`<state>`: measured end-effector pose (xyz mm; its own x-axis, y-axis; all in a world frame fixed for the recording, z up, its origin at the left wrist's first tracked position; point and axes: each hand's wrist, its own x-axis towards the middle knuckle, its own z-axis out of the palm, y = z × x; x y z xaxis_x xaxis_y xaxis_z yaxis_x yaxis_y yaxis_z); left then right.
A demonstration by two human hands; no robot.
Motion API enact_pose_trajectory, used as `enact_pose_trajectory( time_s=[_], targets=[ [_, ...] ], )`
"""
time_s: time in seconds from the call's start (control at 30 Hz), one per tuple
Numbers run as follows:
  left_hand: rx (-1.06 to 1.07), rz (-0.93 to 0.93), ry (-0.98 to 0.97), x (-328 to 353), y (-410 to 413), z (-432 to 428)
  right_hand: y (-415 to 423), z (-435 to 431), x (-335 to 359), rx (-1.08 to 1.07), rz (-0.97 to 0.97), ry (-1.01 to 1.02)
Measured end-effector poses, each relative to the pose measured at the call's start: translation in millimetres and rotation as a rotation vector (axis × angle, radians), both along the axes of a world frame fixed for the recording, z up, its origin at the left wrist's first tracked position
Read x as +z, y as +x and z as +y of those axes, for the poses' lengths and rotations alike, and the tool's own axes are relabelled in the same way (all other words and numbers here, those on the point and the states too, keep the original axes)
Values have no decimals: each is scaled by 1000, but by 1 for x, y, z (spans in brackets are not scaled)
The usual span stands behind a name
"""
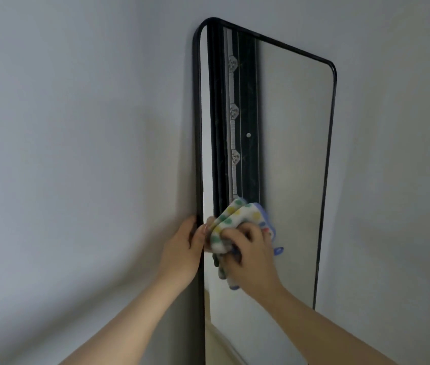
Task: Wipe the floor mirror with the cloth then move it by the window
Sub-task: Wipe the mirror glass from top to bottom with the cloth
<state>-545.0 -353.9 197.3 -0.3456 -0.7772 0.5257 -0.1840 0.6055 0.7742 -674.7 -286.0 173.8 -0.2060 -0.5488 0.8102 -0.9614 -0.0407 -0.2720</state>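
Note:
A tall floor mirror [295,143] with a thin black frame and rounded corners leans against a grey wall. My left hand [182,248] grips its left frame edge about halfway down, thumb on the front. My right hand [250,256] holds a bunched white cloth with coloured dots and a blue border [237,219] against the glass near the left side. The cloth's reflection shows just beneath my hand. The bottom of the mirror is out of view.
Plain grey wall [76,127] surrounds the mirror on both sides. The glass reflects a dark patterned door frame or curtain strip [235,114] and pale wall. No window or floor is visible.

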Motion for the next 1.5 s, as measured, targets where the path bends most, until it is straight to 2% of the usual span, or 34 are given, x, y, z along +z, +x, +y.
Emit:
enact_pose_trajectory(
  time_s=[0.07,0.13,0.27,0.43,0.53,0.6,0.7,0.73,0.77,0.87,0.9,0.93,1.03,1.07,1.17,1.23,1.27,1.33,1.37,1.4,1.5],
  targets=[
    [28,-7,-2,-1,-1,-1,-10,-6,0,-83,-152,-29],
    [24,1,-10,-2,-1,2,0,-6,-2,-97,-197,-67],
    [37,18,-11,-1,-3,5,6,1,-20,38,6,-26],
    [52,38,-19,-2,-5,7,-7,-4,-18,-132,-233,-94],
    [56,36,-16,-4,-5,8,21,0,-31,39,-108,-20],
    [61,20,-8,-6,-5,11,6,0,-33,44,-49,-27],
    [49,-12,8,-8,-3,13,-16,-3,-21,-94,-370,-48],
    [50,-19,4,-9,-3,12,-11,-3,-19,-123,-399,-52],
    [53,-22,-2,-9,-4,12,-1,-1,-17,-114,-349,-51],
    [40,2,18,-10,-4,10,17,4,-32,45,-36,-26],
    [32,2,30,-10,-4,9,10,3,-33,61,-17,-18],
    [28,-1,28,-10,-4,9,1,2,-30,42,-86,-11],
    [39,-8,-25,-10,-4,8,-14,-3,-21,-53,-406,-49],
    [48,-6,-30,-10,-4,8,-7,-3,-18,-65,-393,-44],
    [48,11,-24,-10,-4,9,20,5,-22,68,-108,-9],
    [37,27,-20,-10,-4,10,5,3,-22,78,-55,14],
    [39,23,-22,-9,-4,9,-7,0,-20,29,-153,14],
    [47,8,-23,-9,-4,11,-30,-6,-15,-101,-494,-22],
    [47,7,-22,-9,-4,12,-31,-7,-13,-141,-553,-28],
    [44,7,-25,-10,-4,12,-22,-6,-12,-123,-520,-23],
    [60,21,-13,-10,-5,12,17,4,-19,72,-223,-12]
  ],
)
